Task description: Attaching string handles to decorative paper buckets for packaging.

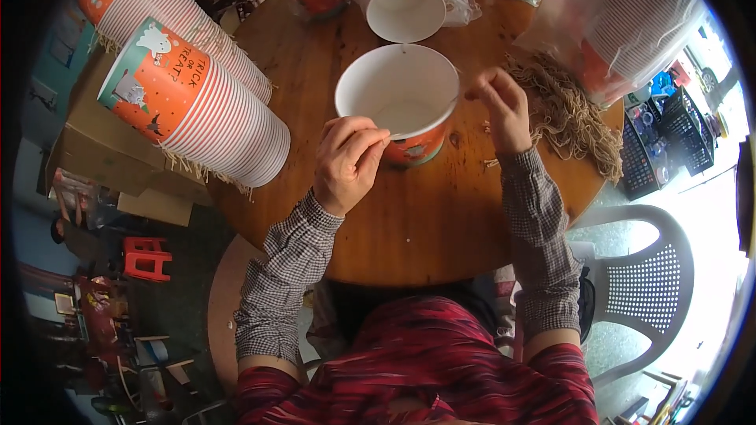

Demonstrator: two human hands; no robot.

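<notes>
Head view: a round wooden table is supporting the work. A nested stack of orange-and-white paper tubs is occupying the left side. Near the middle, a single paper tub is standing upright. To its right, a heap of tan cord is lying on the wood.

The step appears to be fine fingertip work at the tub's rim. For a good result, the operator should be steadying the tub, pinching close to the working point and applying only light tension, sparing the paper edge.

The left hand is pinching thumb and fingertips together at the near rim; the tub is standing just beyond it. The right hand is curling its fingers beside the rim; the tub is standing just to its left. Whether its fingertips are meeting, and what either hand is gripping, cannot be told.
</notes>
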